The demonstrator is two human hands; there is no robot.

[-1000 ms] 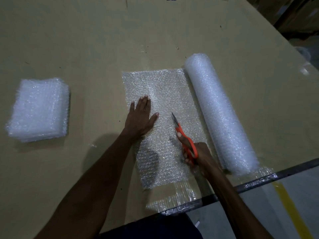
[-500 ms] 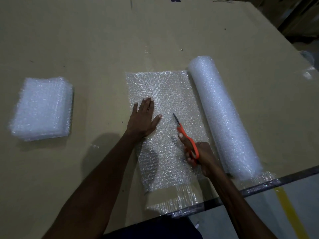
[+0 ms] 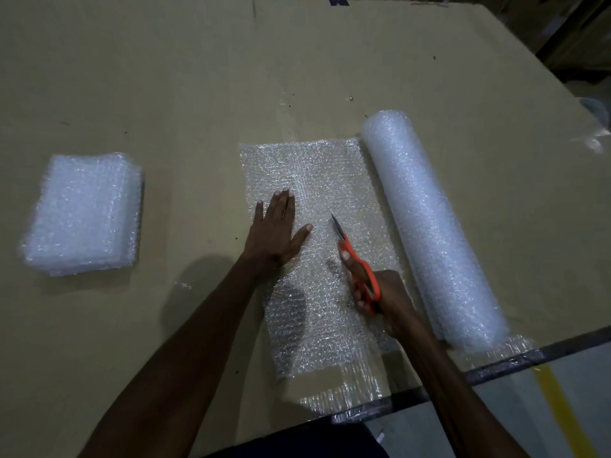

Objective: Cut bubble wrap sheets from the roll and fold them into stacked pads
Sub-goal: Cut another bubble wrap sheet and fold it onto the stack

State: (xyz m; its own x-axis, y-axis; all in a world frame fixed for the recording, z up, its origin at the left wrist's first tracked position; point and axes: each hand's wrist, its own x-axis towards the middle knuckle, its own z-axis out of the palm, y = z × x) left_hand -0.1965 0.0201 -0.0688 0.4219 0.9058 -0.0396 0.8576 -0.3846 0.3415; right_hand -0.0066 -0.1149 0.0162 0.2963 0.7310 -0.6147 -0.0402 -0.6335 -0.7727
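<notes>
From the head camera, a broad table (image 3: 198,77) covered in flat brown cardboard fills the view; its dark near edge runs along the lower right, with a grey floor and a yellow line (image 3: 562,414) beyond it; crumpled clear plastic (image 3: 595,140) lies at the far right edge. Nothing lies between the hands and the work. A stack of folded pads (image 3: 82,213), white, knobbly and roughly square, sits well apart at the left; the roll (image 3: 429,226), a long pale cylinder of bubble wrap, lies at the right, running away from the person; the unrolled sheet (image 3: 314,180), clear and glinting, lies flat just left of it. The left hand (image 3: 274,233) rests palm down on the sheet, fingers straight and together, thumb spread; the right hand (image 3: 380,292) grips orange-handled scissors (image 3: 350,252), fingers curled through the loops, blades nearly closed and pointing away over the sheet.
</notes>
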